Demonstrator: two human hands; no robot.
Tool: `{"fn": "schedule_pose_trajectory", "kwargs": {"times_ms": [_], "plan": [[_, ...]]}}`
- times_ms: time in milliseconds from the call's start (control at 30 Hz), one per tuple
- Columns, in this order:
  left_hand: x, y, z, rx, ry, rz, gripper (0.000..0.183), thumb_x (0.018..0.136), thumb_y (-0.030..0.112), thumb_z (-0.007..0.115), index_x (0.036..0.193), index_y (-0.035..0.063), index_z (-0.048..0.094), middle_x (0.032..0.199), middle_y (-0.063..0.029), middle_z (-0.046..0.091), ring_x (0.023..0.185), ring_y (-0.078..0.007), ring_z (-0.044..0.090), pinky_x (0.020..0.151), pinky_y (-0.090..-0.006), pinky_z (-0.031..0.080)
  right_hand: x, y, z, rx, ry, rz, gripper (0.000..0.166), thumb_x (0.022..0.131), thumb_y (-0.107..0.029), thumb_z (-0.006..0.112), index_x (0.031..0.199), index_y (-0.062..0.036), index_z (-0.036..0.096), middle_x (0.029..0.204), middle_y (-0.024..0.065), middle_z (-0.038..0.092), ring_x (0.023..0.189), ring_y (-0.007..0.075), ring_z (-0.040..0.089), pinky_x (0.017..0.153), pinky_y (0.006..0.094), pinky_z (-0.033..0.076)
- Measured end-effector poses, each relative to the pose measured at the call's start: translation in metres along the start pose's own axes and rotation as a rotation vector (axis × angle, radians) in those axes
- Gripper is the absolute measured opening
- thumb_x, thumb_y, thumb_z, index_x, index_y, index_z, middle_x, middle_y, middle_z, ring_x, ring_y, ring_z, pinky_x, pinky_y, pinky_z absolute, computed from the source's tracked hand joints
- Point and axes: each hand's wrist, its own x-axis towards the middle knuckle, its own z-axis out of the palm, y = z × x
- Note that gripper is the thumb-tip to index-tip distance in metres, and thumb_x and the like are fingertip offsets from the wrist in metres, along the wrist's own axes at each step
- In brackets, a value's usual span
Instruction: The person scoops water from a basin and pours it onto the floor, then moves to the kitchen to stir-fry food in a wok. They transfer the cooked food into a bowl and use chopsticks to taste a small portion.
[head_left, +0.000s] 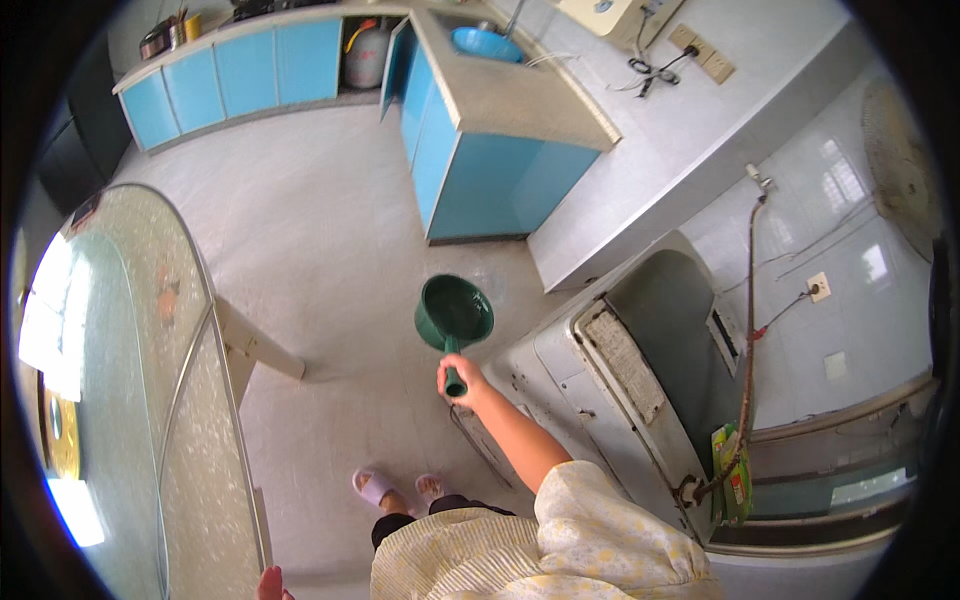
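My right hand (460, 375) is wrapped around the handle of a green plastic water dipper (454, 311), held out in front of me above the floor. The dipper's bowl faces up toward me. Bright glints show inside it, but I cannot tell how much liquid it holds. Of my left hand (273, 583), only some fingers show at the bottom edge, beside the rim of the glass-topped table (202, 450). The rest of that hand is out of the picture.
At my right stands a worn washing machine (660, 330), with a hose (751, 300) running from a wall tap (759, 178). Ahead, blue cabinets (502, 187) carry a counter with a blue basin (487, 45). A gas cylinder (367, 64) shows in an open cabinet. A table leg (274, 352) juts out at left.
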Motion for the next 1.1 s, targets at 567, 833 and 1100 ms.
{"fn": "schedule_pose_trajectory", "kwargs": {"times_ms": [567, 833, 1100], "plan": [[0.144, 0.076, 0.005, 0.008, -0.120, 0.067, 0.042, 0.078, 0.009, 0.050, 0.116, -0.0051, 0.037, 0.117, -0.0148, 0.043, 0.109, -0.0202, 0.039, 0.093, -0.0308, 0.026, 0.010, 0.062, 0.024, 0.008, -0.022, 0.359, 0.019, 0.070, -0.018, 0.049, 0.055, -0.0059, 0.045, 0.049, 0.0049, 0.046, 0.044, 0.0153, 0.047, 0.040, 0.0259, 0.040], [0.205, 0.116, 0.053, 0.090, 0.039, 0.048, 0.040, 0.077, 0.008, 0.051, 0.114, -0.0034, 0.041, 0.115, -0.0143, 0.045, 0.109, -0.0209, 0.039, 0.094, -0.0315, 0.025, 0.166, -0.035, 0.093, -0.407, 0.429, 0.479, 0.012, 0.065, -0.012, 0.049, 0.072, -0.0067, 0.041, 0.063, 0.0090, 0.047, 0.049, 0.0191, 0.051, 0.040, 0.0313, 0.046], [0.257, 0.170, 0.140, 0.134, 0.030, 0.012, 0.038, 0.077, 0.008, 0.052, 0.113, -0.0027, 0.042, 0.115, -0.0143, 0.045, 0.109, -0.0216, 0.040, 0.092, -0.0312, 0.027, 0.287, -0.182, 0.192, -0.473, 0.221, -0.085, 0.008, 0.064, -0.004, 0.049, 0.068, 0.0006, 0.046, 0.055, 0.0106, 0.046, 0.043, 0.0225, 0.049, 0.037, 0.0356, 0.042]]}}
